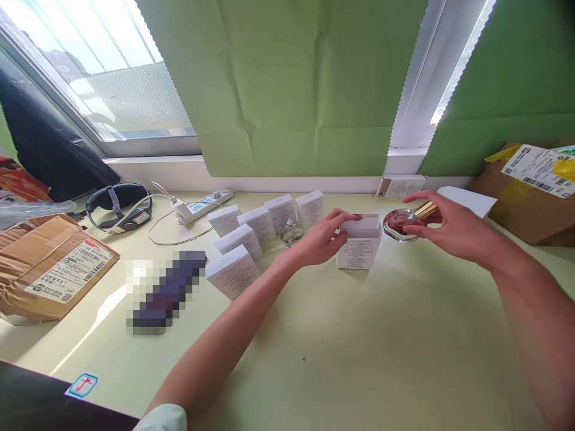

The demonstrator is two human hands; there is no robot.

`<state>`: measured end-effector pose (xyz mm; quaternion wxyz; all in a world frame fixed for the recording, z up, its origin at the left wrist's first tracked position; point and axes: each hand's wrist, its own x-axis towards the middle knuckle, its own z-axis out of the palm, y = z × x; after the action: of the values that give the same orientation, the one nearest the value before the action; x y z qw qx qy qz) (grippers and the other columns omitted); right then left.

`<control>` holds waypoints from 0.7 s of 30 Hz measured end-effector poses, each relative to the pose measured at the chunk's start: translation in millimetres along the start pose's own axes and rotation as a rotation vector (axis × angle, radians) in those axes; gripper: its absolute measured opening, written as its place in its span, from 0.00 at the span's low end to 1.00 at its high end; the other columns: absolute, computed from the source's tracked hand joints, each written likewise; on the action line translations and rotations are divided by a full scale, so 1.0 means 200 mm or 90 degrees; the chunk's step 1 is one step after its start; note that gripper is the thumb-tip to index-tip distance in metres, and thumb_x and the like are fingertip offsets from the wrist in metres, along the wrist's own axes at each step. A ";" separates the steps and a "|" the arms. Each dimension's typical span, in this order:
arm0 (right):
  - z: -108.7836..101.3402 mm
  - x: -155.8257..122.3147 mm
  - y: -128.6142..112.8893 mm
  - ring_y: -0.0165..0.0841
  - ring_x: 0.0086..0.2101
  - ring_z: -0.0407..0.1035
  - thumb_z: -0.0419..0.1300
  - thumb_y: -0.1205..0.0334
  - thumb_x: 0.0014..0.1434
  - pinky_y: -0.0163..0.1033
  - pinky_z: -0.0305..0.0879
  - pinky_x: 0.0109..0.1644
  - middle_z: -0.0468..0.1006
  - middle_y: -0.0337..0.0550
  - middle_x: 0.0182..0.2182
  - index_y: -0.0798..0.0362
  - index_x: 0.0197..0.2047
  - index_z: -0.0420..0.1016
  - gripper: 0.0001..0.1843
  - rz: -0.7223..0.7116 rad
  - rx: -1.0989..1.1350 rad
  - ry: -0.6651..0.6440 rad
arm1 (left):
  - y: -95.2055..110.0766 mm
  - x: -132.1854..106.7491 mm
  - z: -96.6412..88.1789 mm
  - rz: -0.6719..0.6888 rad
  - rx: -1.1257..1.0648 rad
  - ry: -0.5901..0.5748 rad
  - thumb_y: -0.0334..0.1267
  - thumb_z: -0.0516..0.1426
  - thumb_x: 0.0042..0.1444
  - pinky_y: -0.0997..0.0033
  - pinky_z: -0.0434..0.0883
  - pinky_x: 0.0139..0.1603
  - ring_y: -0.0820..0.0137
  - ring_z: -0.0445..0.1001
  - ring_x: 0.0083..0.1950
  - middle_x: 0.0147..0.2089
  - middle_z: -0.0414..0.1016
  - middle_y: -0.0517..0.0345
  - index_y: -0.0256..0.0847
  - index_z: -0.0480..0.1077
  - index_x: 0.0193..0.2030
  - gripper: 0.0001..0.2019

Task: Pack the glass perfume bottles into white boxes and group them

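My left hand [327, 237] grips the top left side of an upright small white box [358, 254] printed with fine text; the box's top is open. Just right of it, my right hand [444, 224] holds a glass perfume bottle [399, 226] by its gold neck. The bottle is tilted, its round clear base pointing left toward the box, and it looks reddish inside. Left of my left hand stands a clear faceted glass piece [291, 232], partly behind my wrist. Several matching white boxes [256, 224] stand around it.
A power strip [202, 206] with a white cable and a headset [119, 206] lie at the back left. Cardboard boxes stand at the left [58, 269] and the right [530, 197]. A pixelated dark object [171, 290] lies on the table. Another white box [404, 185] rests against the wall.
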<state>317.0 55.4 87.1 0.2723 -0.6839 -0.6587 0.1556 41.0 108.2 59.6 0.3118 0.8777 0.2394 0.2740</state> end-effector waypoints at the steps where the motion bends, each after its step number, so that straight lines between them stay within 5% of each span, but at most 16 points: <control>1: -0.04 -0.02 -0.04 0.44 0.39 0.77 0.65 0.47 0.54 0.43 0.69 0.33 0.83 0.43 0.37 0.36 0.59 0.66 0.29 -0.020 0.029 0.045 | 0.00 0.00 0.01 0.002 0.001 0.000 0.33 0.45 0.65 0.63 0.72 0.52 0.66 0.68 0.55 0.57 0.63 0.49 0.47 0.60 0.63 0.20; 5: -0.08 -0.12 -0.21 0.43 0.37 0.78 0.67 0.48 0.54 0.44 0.73 0.37 0.82 0.41 0.39 0.34 0.60 0.63 0.31 -0.150 0.177 0.093 | 0.01 0.00 0.05 0.018 -0.003 0.015 0.32 0.46 0.64 0.64 0.72 0.51 0.67 0.68 0.52 0.57 0.63 0.49 0.46 0.59 0.61 0.19; 9: 0.00 -0.15 -0.32 0.43 0.42 0.77 0.61 0.52 0.60 0.46 0.71 0.44 0.80 0.40 0.48 0.37 0.56 0.65 0.21 -0.214 0.108 0.009 | 0.01 0.00 0.08 0.032 -0.014 0.011 0.31 0.48 0.62 0.64 0.72 0.49 0.68 0.69 0.50 0.53 0.63 0.50 0.44 0.61 0.55 0.15; 15: 0.07 -0.11 -0.26 0.43 0.39 0.76 0.59 0.55 0.61 0.41 0.68 0.36 0.81 0.40 0.42 0.39 0.53 0.66 0.17 -0.234 -0.014 -0.004 | 0.01 0.00 0.08 0.038 -0.038 0.001 0.30 0.49 0.60 0.64 0.71 0.52 0.67 0.69 0.53 0.56 0.63 0.51 0.48 0.58 0.61 0.22; 21: 0.10 -0.09 -0.23 0.42 0.42 0.75 0.58 0.57 0.61 0.43 0.68 0.41 0.78 0.40 0.46 0.39 0.51 0.66 0.14 -0.255 -0.044 -0.007 | 0.01 0.00 0.07 0.058 -0.029 0.002 0.28 0.46 0.60 0.65 0.70 0.50 0.68 0.68 0.52 0.56 0.62 0.51 0.47 0.56 0.63 0.25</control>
<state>267.4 41.2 94.9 0.2706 -0.5474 -0.7879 0.0794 50.4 100.9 51.2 0.3188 0.8799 0.1934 0.2946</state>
